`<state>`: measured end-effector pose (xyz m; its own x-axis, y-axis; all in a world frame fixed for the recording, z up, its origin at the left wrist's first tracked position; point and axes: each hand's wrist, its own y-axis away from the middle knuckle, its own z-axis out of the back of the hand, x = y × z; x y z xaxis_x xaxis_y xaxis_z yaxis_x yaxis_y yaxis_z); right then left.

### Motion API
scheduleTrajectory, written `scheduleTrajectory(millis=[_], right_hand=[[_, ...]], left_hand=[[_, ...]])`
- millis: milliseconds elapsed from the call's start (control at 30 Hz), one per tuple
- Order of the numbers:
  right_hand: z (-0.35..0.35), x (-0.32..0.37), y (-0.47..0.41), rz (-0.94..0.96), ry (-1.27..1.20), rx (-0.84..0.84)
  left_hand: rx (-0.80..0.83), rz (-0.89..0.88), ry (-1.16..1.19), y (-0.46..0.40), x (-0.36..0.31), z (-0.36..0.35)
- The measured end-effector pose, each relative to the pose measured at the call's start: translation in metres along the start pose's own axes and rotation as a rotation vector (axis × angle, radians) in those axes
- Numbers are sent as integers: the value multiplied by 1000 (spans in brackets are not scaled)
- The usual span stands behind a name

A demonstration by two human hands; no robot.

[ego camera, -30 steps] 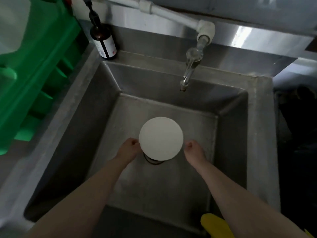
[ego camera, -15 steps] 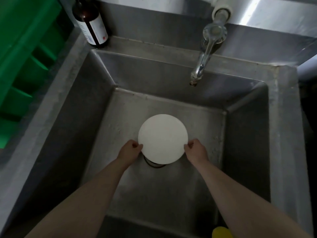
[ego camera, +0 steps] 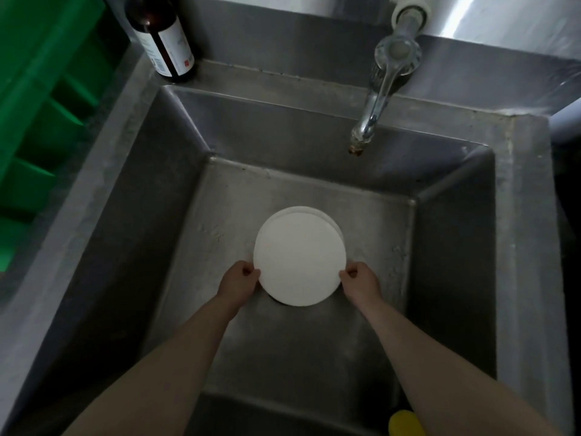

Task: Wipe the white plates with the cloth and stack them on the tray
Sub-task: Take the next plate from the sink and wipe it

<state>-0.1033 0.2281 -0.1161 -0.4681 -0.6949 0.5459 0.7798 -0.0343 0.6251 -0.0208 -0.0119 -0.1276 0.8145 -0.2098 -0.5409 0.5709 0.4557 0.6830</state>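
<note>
A stack of round white plates (ego camera: 298, 256) is sitting low in the basin of a deep stainless-steel sink (ego camera: 151, 196), over the middle of its floor; the rims of lower plates are peeking out at the stack's far right edge. Whether the stack is resting on the floor or being held just above it cannot be told. The left hand (ego camera: 239, 281) is gripping the stack's near-left rim, fingers curled around the edge, and the right hand (ego camera: 361, 283) is pinching the near-right rim in the same way, thumb on top. Both bare forearms are reaching down into the basin from the near edge.

A chrome tap (ego camera: 377, 92) is hanging over the back of the basin, its spout pointing down behind and to the right of the plates. A dark brown glass bottle with a white label (ego camera: 163, 39) is standing on the sink's back-left ledge. Green plastic crates (ego camera: 41, 105) are standing to the left of the sink. A rounded yellow object (ego camera: 405, 423) is showing at the basin's near edge, beside the right forearm.
</note>
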Motion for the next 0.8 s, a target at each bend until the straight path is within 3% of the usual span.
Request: scheduleTrajectory(millis=[467,800], right_hand=[[19,0,50,-84,-6,87],[36,0,104,-210,-234,139]], left_hand=[[86,107,137,60,9,15],[181,293,334,120,6,33]])
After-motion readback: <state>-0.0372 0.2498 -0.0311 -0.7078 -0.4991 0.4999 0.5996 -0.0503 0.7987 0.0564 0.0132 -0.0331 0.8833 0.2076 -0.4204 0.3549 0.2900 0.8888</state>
